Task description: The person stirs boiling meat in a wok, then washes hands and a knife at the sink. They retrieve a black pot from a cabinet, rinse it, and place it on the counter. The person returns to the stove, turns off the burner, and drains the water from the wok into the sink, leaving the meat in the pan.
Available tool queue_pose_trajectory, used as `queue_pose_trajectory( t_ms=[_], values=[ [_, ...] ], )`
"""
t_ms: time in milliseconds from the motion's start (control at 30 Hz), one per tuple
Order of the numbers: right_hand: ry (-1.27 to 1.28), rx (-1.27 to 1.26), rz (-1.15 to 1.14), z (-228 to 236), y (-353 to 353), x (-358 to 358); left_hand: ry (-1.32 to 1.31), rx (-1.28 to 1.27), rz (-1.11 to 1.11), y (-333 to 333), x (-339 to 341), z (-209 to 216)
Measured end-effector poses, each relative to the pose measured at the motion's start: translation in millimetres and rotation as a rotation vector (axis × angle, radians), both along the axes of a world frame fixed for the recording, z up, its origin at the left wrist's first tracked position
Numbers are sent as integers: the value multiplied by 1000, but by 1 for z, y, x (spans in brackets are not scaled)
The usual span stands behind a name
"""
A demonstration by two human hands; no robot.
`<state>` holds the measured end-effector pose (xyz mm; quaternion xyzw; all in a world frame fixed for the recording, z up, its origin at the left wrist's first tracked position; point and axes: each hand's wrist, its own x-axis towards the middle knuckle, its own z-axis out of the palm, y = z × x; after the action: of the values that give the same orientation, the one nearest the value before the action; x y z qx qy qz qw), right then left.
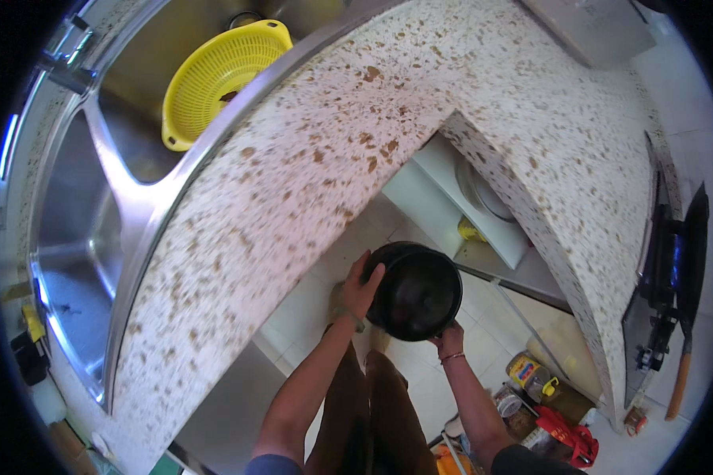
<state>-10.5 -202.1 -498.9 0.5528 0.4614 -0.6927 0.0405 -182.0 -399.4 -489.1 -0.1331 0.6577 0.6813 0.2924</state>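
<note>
While the fingers of the left hand (360,293) and right hand (450,342) grasped the black pot (420,294), it hung over the floor (479,317) beside the counter (333,142), lifted but not yet set down

No wording or numbers can be read. A yellow label (521,366) with a blue patch is seen on a container on the floor at lower right, its print too small and blurred to be made out. Pale marks, possibly print, are shown on the red bag (569,440) nearby; poorly resolved.
</note>
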Motion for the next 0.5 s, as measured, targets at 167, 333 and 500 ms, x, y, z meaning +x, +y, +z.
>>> queue_pose_trajectory(
  t_ms=[167,333,500],
  values=[
    [-72,2,57,123,-32,49,-145,2,185,-38,66,106],
    [-53,74,265,258,-56,74,-210,36,341,-79,121,252],
    [77,304,687,369,-52,61,-101,271,566,-120,169,366]
  ],
)
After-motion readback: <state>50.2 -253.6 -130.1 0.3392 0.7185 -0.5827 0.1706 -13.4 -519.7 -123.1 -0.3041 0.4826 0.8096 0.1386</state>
